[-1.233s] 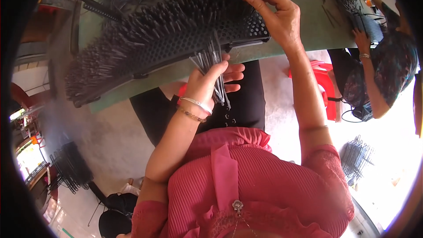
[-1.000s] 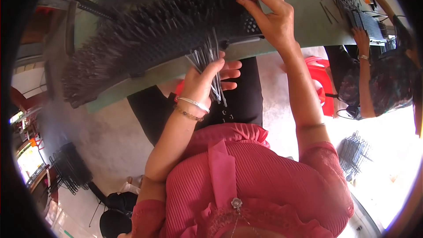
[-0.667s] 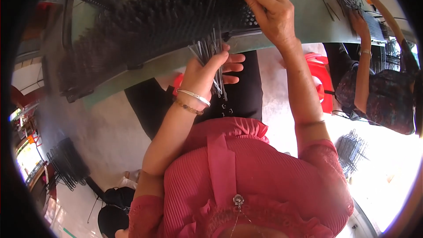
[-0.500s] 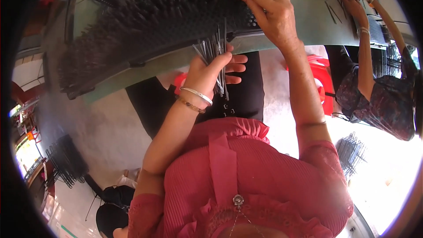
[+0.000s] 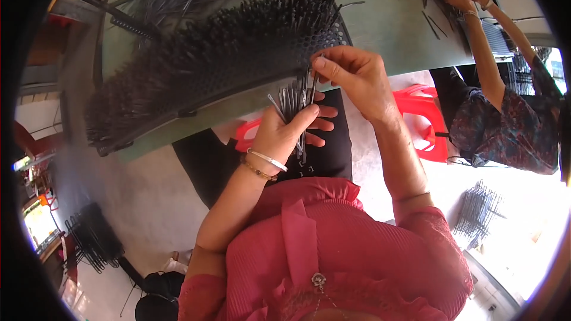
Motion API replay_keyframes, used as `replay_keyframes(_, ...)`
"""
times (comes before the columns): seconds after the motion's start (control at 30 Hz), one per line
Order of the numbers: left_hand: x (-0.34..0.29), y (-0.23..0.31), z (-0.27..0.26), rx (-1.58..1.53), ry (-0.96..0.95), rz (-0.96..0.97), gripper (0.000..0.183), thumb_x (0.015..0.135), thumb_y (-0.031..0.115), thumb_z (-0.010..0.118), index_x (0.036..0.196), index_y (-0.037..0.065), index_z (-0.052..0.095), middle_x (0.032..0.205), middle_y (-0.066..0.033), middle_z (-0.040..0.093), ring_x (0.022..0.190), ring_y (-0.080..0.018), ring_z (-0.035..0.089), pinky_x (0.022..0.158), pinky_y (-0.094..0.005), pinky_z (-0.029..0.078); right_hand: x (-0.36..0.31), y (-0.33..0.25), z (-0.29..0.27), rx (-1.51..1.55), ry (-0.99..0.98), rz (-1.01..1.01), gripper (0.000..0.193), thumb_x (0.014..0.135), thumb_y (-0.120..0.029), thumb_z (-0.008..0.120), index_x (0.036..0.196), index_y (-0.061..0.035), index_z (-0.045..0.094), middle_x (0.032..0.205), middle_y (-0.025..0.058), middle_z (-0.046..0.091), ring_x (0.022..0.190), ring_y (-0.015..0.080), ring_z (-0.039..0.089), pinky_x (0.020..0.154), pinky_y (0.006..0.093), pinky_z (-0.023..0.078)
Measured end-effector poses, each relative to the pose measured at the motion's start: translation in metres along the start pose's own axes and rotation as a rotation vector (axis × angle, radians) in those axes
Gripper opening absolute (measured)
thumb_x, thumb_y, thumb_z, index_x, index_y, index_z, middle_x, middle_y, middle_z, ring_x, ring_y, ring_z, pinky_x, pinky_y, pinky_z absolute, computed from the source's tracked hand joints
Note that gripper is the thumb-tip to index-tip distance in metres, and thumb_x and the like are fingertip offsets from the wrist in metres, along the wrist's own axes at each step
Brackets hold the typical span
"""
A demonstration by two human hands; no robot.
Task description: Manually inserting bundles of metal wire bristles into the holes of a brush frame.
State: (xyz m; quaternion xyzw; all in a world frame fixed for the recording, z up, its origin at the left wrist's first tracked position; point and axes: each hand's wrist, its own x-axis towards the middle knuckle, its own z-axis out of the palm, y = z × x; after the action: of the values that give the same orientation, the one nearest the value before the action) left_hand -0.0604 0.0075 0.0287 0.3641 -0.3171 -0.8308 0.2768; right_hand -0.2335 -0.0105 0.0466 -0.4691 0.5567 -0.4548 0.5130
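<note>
Beside the perforated rack [image 5: 250,65], the left hand [image 5: 281,131] clasps thin rods [image 5: 290,101] (bunched); the right hand [image 5: 363,80] pinches one.

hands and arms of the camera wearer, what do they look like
Both hands are ungloved. Above the left hand, the wrist wears a pale, silvery bangle and a brownish beaded bracelet; no bracelet shows at the wrist of the right hand. The sleeves are short and pinkish red, with a lace-like texture; the forearms are bare.
</note>
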Motion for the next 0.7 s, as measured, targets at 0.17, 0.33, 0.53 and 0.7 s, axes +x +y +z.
replay_keyframes(0.17, 0.010, 0.006, 0.002, -0.002, -0.023, -0.082, 0.030, 0.092, 0.023, 0.052, 0.114, 0.003, 0.051, 0.102, -0.0161, 0.065, 0.071, -0.0127, 0.061, 0.052, -0.0229, 0.048, 0.012, -0.015, -0.028, -0.018, 0.345, -0.284, 0.022, 0.088, -0.012, 0.061, 0.101, 0.0054, 0.063, 0.081, 0.0067, 0.067, 0.074, 0.0099, 0.061, 0.068, 0.0221, 0.048)
replay_keyframes(0.33, 0.027, 0.006, 0.003, -0.102, 0.043, -0.094, 0.027, 0.088, 0.019, 0.056, 0.104, -0.002, 0.056, 0.094, -0.0163, 0.065, 0.070, -0.0145, 0.059, 0.061, -0.0268, 0.048, 0.044, -0.007, -0.037, -0.141, 0.469, -0.490, 0.021, 0.086, -0.009, 0.062, 0.103, 0.0033, 0.064, 0.083, 0.0080, 0.068, 0.075, 0.0093, 0.062, 0.071, 0.0229, 0.049)
replay_keyframes(0.53, 0.022, 0.006, 0.003, -0.216, 0.058, -0.120, 0.026, 0.089, 0.016, 0.055, 0.105, -0.004, 0.056, 0.096, -0.0176, 0.064, 0.078, -0.0191, 0.063, 0.071, -0.0307, 0.053, 0.054, 0.002, -0.032, -0.510, 0.443, -0.641, 0.021, 0.085, -0.006, 0.062, 0.105, -0.0002, 0.065, 0.085, 0.0076, 0.068, 0.077, 0.0090, 0.062, 0.070, 0.0238, 0.048)
replay_keyframes(0.7, 0.022, 0.000, -0.001, -0.151, 0.081, -0.090, 0.027, 0.090, 0.016, 0.054, 0.107, -0.004, 0.054, 0.099, -0.0178, 0.064, 0.083, -0.0219, 0.064, 0.074, -0.0329, 0.054, 0.062, 0.011, -0.027, -0.619, 0.408, -0.809, 0.016, 0.079, -0.006, 0.065, 0.094, -0.0039, 0.066, 0.083, 0.0085, 0.063, 0.072, 0.0263, 0.059, 0.066, 0.0338, 0.047)
